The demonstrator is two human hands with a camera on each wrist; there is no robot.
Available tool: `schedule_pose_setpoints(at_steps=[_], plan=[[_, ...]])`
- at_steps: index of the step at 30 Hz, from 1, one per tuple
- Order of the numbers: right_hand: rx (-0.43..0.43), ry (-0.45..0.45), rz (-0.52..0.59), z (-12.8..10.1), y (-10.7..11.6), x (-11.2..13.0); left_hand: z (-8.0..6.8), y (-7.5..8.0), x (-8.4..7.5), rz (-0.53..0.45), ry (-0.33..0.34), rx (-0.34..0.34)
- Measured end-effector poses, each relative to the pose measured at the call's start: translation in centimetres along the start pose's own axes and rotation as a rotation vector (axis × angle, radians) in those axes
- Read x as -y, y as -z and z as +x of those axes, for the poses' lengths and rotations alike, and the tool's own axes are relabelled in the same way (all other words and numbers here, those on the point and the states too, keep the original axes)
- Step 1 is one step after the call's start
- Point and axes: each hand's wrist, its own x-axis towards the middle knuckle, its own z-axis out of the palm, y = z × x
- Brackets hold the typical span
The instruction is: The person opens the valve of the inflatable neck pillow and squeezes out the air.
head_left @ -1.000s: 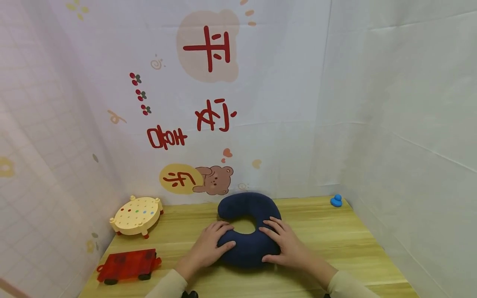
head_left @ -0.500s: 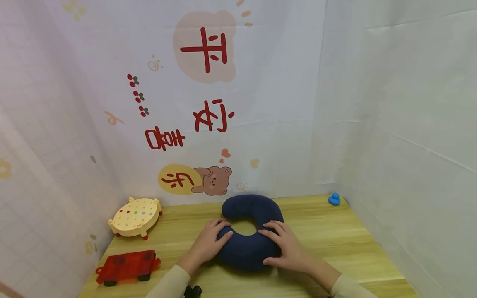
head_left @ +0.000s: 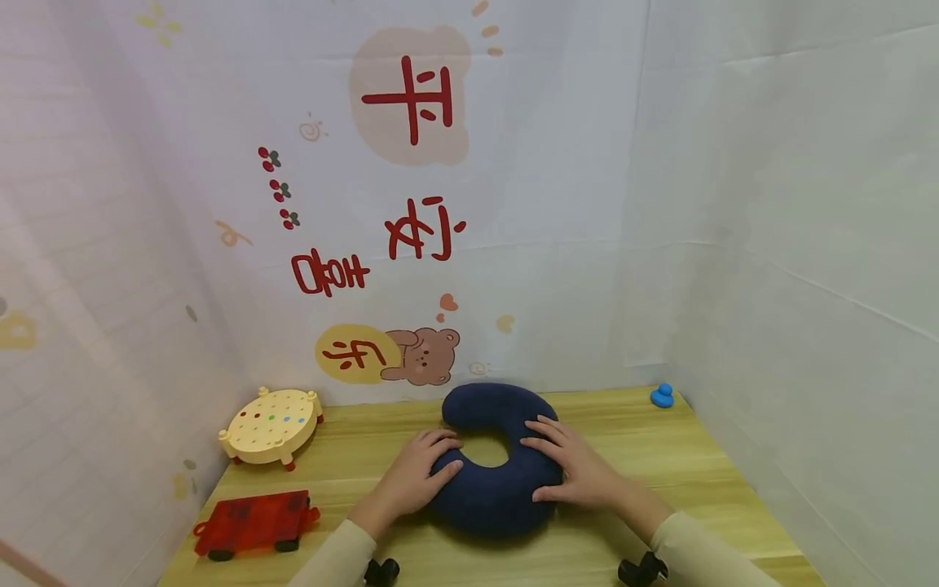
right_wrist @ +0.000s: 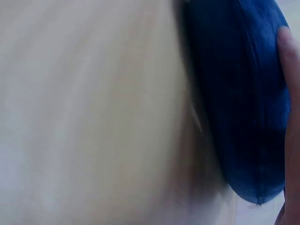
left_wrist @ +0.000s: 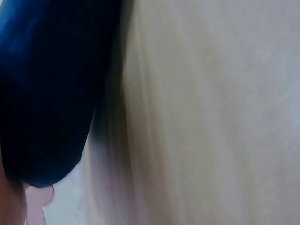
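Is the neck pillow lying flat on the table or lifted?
Flat: the neck pillow rests on the table, left hand and right hand resting on it.

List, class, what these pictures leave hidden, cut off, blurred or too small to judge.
- Dark blue U-shaped neck pillow: head view, its sides lie under the left hand and right hand.
- Both wrist views: blurred; only blue fabric and pale surface show.
- Small blue toy: head view, too small to identify.
- Black items at the bottom edge: cut off by the frame.
- Red translucent toy cart: its contents unclear.
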Motion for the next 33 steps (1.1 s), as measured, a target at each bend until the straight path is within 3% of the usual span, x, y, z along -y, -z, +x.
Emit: schedule_pose_setpoints(at_steps=[7, 14, 17, 20, 23, 27, 33], plan=[[-0.096, -0.108, -0.048, -0.2, -1.5, 2.6, 0.0, -0.4, -3.0, 0.106, -0.102, 0.029], [-0.155, -0.298, -0.115, 0.0, -3.1, 5.5, 0.0, -1.3, -4.8, 0.172, -0.013, 0.009], [-0.204, -0.328, -0.150, 0.0, -3.8, 6.3, 0.1, -1.6, -4.9, 0.153, 0.011, -0.022], [-0.255, -0.280, -0.148, 0.0, -3.9, 6.4, 0.2, -1.8, -4.5, 0.090, -0.003, -0.061], [-0.269, -0.161, -0.103, 0.1, -3.1, 5.3, 0.4, -1.7, -3.8, 0.018, -0.033, -0.074], [-0.171, -0.004, -0.005, 0.3, -1.2, 2.6, 0.5, -1.4, -2.9, -0.038, -0.075, -0.050], [-0.019, 0.051, 0.074, 1.0, 1.1, -0.6, 0.8, -0.8, -1.6, -0.067, -0.174, -0.014]])
